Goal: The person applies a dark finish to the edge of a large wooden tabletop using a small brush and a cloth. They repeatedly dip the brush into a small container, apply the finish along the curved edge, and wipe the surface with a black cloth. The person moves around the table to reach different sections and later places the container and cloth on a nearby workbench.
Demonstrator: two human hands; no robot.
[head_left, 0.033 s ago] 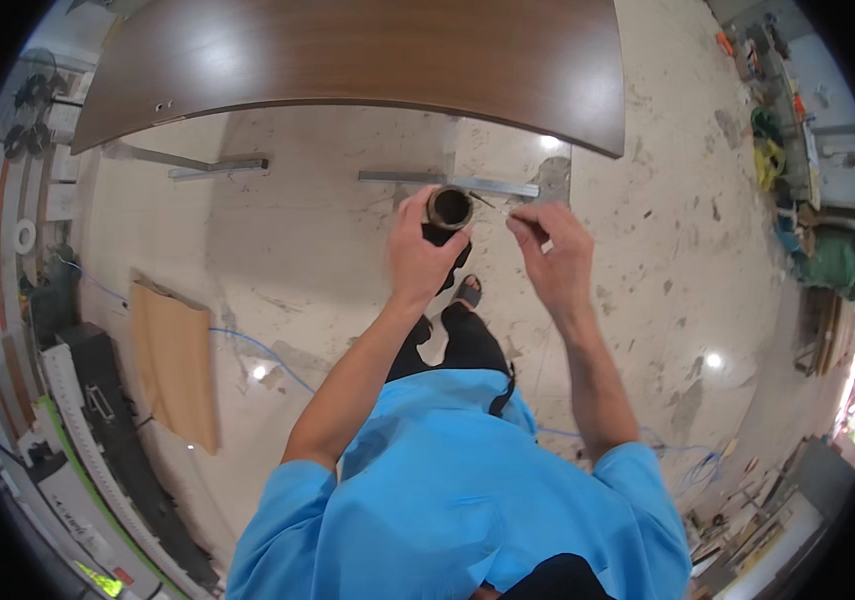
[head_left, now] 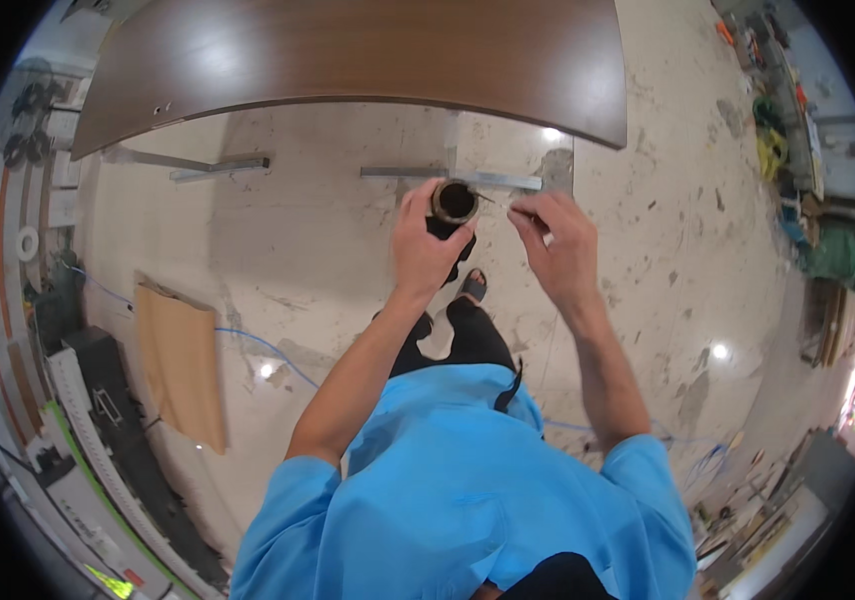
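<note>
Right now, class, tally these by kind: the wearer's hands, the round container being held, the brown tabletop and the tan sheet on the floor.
Hands: 2 (left hand, right hand)
Round container: 1
Brown tabletop: 1
Tan sheet: 1
Total: 5

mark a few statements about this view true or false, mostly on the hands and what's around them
1. The left hand grips an open-topped cylindrical container. True.
2. The right hand is pressed against the container's rim. False: it is apart from the container, to its right.
3. A glossy brown wood-grain panel lies beyond both hands. True.
4. The short-sleeved shirt is red. False: it is bright blue.
5. A tan sheet is to the left of the left forearm. True.
</note>
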